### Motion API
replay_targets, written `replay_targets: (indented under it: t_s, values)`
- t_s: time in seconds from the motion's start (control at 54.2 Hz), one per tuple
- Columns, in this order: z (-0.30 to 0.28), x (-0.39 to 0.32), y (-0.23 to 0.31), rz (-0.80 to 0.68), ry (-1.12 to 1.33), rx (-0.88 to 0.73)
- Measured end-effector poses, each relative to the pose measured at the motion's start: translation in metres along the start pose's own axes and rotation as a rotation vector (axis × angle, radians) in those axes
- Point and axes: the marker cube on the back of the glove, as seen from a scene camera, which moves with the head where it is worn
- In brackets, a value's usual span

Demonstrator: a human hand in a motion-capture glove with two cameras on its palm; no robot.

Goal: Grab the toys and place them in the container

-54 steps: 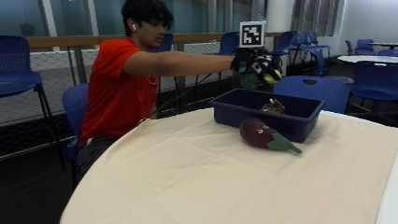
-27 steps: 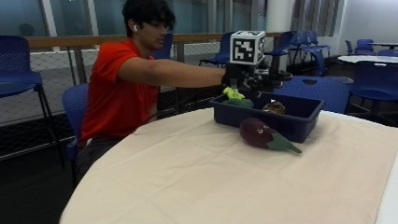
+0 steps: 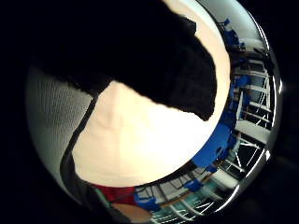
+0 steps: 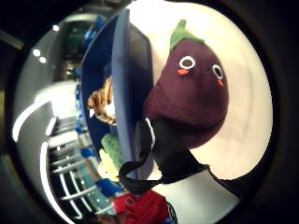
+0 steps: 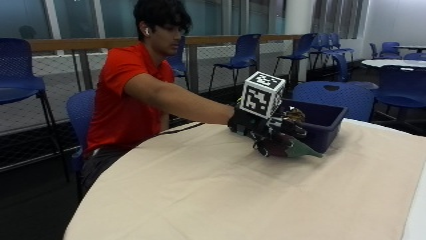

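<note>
**Outside view: hand on eggplant toy**

My gloved right hand (image 5: pixel 266 131) lies over one plush eggplant (image 4: pixel 189 88) on the table (image 5: pixel 219 195), just beside one blue container (image 5: pixel 323 122). Grip: can't tell. Two toys inside: tiger (image 4: pixel 103 101), green plush (image 4: pixel 111 156).

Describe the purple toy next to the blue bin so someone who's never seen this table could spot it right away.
On the round table with the cream cloth, find the dark blue container at the far side. Outside its near wall, under the gloved right hand, lies the eggplant plush. It is purple with a green stem cap, white eyes and a small orange mouth, whereas the other toys sit inside the container.
</note>
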Motion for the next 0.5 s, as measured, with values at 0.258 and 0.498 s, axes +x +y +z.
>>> replay_targets:
  t_s: [0.258,0.498]
  values:
    - [0.028,-0.015,-0.002,-0.137,0.006,-0.165]
    - [0.048,-0.027,-0.003,-0.142,0.039,-0.135]
